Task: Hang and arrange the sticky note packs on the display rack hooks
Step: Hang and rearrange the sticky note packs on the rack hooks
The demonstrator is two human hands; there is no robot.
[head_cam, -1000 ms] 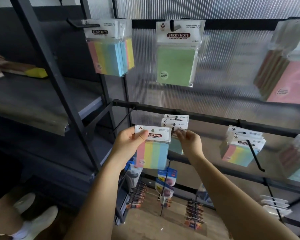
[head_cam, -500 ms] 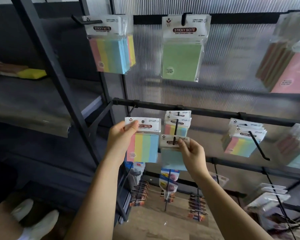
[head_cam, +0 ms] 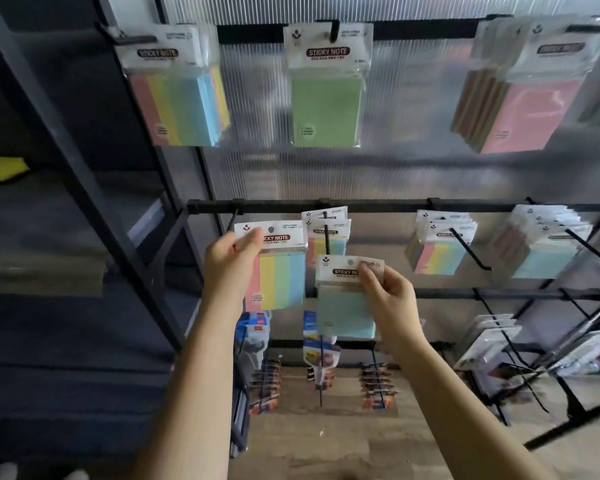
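Note:
My left hand (head_cam: pixel 229 268) pinches the header of a striped sticky note pack (head_cam: pixel 279 282) with pink, yellow, green and blue bands, held up in front of the rack. My right hand (head_cam: pixel 387 299) pinches the header card of a plain pale blue sticky note pack (head_cam: pixel 343 310), which is off the hook and just below it. Behind them a middle hook (head_cam: pixel 326 237) on the black rail (head_cam: pixel 378 205) carries two striped packs (head_cam: pixel 326 233). An empty hook (head_cam: pixel 231 221) sticks out left of them, behind the striped pack's corner.
The top rail holds striped packs (head_cam: pixel 177 88), a green pack (head_cam: pixel 326 88) and pink packs (head_cam: pixel 523 98). More striped packs (head_cam: pixel 437 247) and pale blue packs (head_cam: pixel 544 244) hang at right. Lower hooks carry other goods (head_cam: pixel 321 358). A dark shelf frame (head_cam: pixel 70 157) stands left.
My right hand has pulled the pale blue pack off the middle hook and brought it down and toward me. My left hand has stayed holding the striped pack.

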